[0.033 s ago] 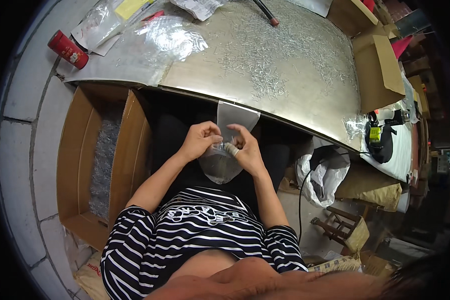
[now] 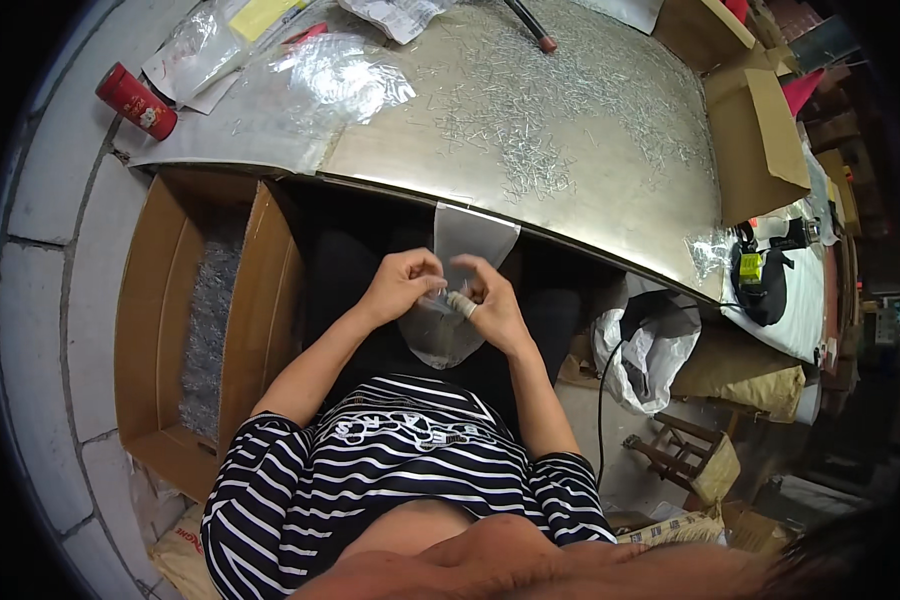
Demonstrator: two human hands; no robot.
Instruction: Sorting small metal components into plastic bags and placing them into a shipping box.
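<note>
Above my lap, my left hand (image 2: pixel 402 284) is closed in a pinch. A small clear, shiny piece (image 2: pixel 439 296) shows at its fingertips, too small and blurred to name. My right hand (image 2: pixel 492 308) faces it closely, fingers curled and a pale wrapping (image 2: pixel 461 304) round one digit; whatever lies in its fingers cannot be made out. Beneath both hands, a translucent sheet (image 2: pixel 476 232) runs from the table edge down to my lap, where its rounded lower part (image 2: pixel 440 345) sags.
Many small thin metallic-looking pieces (image 2: pixel 535 165) lie scattered over the metal tabletop (image 2: pixel 390 150). An open cardboard box (image 2: pixel 260 290) with clear, shiny pieces stands at my left. A red can (image 2: pixel 136 101) is at far left. At right hang a white plastic bag (image 2: pixel 650 375) and a black cable (image 2: pixel 603 400).
My right hand's raised finger has dipped slightly, and both hands have shifted a little around the small clear piece. Everything else stays in place.
</note>
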